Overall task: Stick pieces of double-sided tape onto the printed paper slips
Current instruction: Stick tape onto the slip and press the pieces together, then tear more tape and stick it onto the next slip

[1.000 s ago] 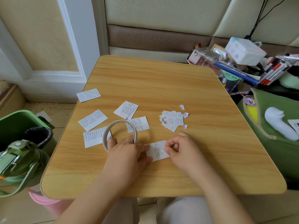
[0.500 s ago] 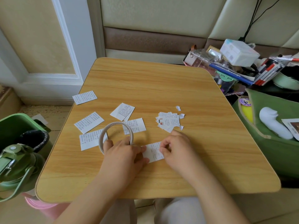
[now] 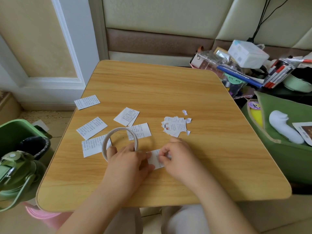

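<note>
head view, change: over the last second almost nothing on the surface (image 3: pixel 168 85) has shifted; the slips keep their layout, the camera has only drifted a little, and both hands stay at the same slip.
head view, left hand: the left hand (image 3: pixel 128 159) grasps the tape roll (image 3: pixel 119 141), fingers curled over the ring's near rim, with the roll standing on edge; its thumb side touches the working slip.
head view, right hand: the right hand (image 3: pixel 179 157) is bent over the working slip (image 3: pixel 156 158), fingertips pinched down on it; the tape piece itself is too small to tell.
head view, task thing: the working slip lies flat just right of the tape roll, between the two hands.
head view, meaning: judged from the unmoved hands, a tape piece is being pressed or torn onto this slip; the step looks unfinished.
head view, other slips: loose printed slips (image 3: pixel 92 127) lie left of and beyond the tape roll; a small stack (image 3: pixel 174 126) with tiny scraps sits to the roll's far right.
head view, edges: the roll is near the surface's front-left edge; a green bin (image 3: pixel 13 132) stands below, left of it.
head view, open room: bare wood spreads beyond and right of the roll; a green bag (image 3: pixel 276 149) and clutter crowd the right edge.
</note>
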